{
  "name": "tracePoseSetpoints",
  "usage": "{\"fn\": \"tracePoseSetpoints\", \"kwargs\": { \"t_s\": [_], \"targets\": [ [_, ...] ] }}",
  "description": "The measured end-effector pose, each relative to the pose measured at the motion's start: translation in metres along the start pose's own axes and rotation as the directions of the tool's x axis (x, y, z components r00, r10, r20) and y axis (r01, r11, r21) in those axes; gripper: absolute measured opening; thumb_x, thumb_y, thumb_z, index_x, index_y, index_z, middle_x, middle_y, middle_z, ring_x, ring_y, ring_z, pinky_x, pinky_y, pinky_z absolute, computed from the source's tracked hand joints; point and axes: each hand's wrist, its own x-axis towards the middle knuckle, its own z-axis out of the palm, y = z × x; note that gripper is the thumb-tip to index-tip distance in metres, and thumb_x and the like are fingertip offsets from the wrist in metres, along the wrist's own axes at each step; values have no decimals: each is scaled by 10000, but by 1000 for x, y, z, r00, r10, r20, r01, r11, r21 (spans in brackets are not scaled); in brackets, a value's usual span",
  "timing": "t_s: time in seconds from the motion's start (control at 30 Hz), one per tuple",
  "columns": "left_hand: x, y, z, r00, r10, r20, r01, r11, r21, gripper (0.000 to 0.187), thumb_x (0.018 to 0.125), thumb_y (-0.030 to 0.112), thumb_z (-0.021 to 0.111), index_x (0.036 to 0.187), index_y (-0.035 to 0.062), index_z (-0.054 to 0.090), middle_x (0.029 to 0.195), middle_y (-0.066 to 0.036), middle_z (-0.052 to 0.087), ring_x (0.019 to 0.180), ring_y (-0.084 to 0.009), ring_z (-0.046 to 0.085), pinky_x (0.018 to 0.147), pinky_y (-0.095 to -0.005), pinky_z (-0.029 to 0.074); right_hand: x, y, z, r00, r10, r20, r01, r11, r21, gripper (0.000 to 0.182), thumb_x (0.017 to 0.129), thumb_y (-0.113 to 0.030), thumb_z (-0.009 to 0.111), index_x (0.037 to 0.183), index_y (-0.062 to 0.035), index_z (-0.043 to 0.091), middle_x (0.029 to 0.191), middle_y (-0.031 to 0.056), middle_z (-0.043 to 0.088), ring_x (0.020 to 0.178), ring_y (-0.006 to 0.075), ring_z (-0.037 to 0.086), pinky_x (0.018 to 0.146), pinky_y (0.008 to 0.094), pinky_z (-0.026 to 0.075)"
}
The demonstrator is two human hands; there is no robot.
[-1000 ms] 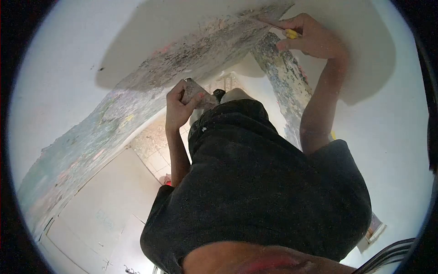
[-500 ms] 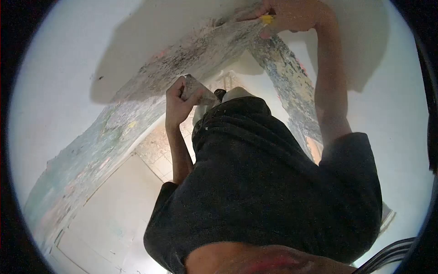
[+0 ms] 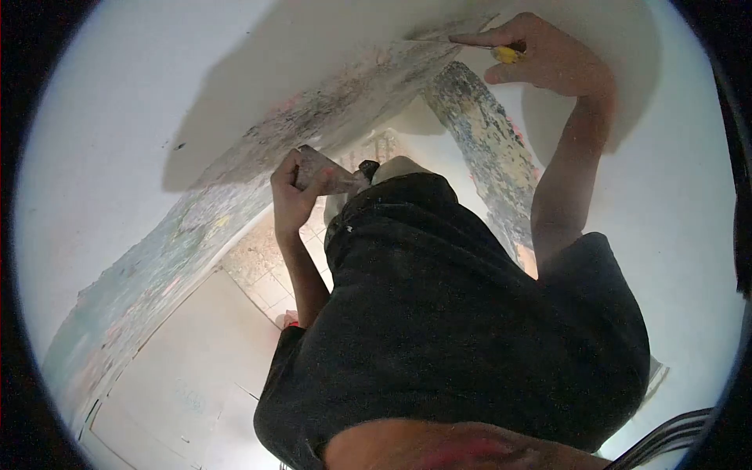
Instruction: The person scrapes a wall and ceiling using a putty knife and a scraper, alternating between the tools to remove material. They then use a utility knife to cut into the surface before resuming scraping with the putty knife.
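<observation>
High on the right, my right hand [image 3: 560,63] is closed round a putty knife [image 3: 507,55] with a yellow handle. One finger stretches along its thin blade, which points left over the upper edge of the rough, stripped wall strip [image 3: 329,98]. Lower down, in front of my waist, my left hand [image 3: 291,200] grips a flat grey plate [image 3: 323,171] with a smeared surface. Its thumb lies across the face and its fingers curl round the left edge. The plate is tilted, apart from the wall.
A second stripped strip [image 3: 489,133] runs down the wall at the right, meeting the first near a corner. White wall [image 3: 110,141] spreads above. Below are a tiled floor [image 3: 270,290] with crumbs and a pale panel [image 3: 188,368]. Black cables [image 3: 666,439] hang lower right.
My right hand has moved right with the putty knife, showing more of its blade at the strip's upper edge. My left hand and the plate sit slightly lower and further left.
</observation>
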Motion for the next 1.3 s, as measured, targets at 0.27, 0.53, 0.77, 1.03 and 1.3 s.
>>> {"fn": "tracePoseSetpoints", "kwargs": {
  "t_s": [0.27,0.53,0.77,1.03,1.3],
  "targets": [
    [2,9,4,1000,10,6,-10,1000,-11,204,790,47,735,858,17,545,766,-24,578,756,-101,555,680,-276,483,-15,-3,11,997,26,-76,-28,1000,-13,634,690,-222,788,1291,-173,593,618,55,399,591,123,350,594,265,344],
    [0,-3,8,1000,9,-16,-10,999,-34,230,783,122,746,869,14,562,808,-36,605,757,-115,548,691,-280,475,-14,-10,8,993,43,-106,-50,997,-65,570,728,-188,760,1277,-168,606,648,52,306,582,118,328,567,276,335],
    [5,-3,9,1000,16,-10,-15,1000,26,226,775,109,741,880,9,567,821,-46,612,761,-123,567,706,-280,481,-5,10,3,999,-1,-51,-5,994,-108,539,756,-167,731,1279,-162,601,663,56,521,595,129,421,596,292,393],
    [-1,10,15,999,30,-36,-30,1000,8,208,787,77,738,870,8,560,800,-38,610,749,-110,567,673,-272,483,-5,-32,-14,983,183,29,-182,983,-29,513,739,-254,745,1223,-131,630,732,106,649,620,170,516,640,309,445],
    [-5,-7,13,996,28,-81,-30,999,-23,214,778,47,743,839,16,540,775,-15,579,736,-91,532,660,-248,459,-11,-48,-26,937,345,51,-344,939,-33,531,725,-237,778,1231,-173,632,615,50,556,574,142,419,591,307,394]
  ]
}}
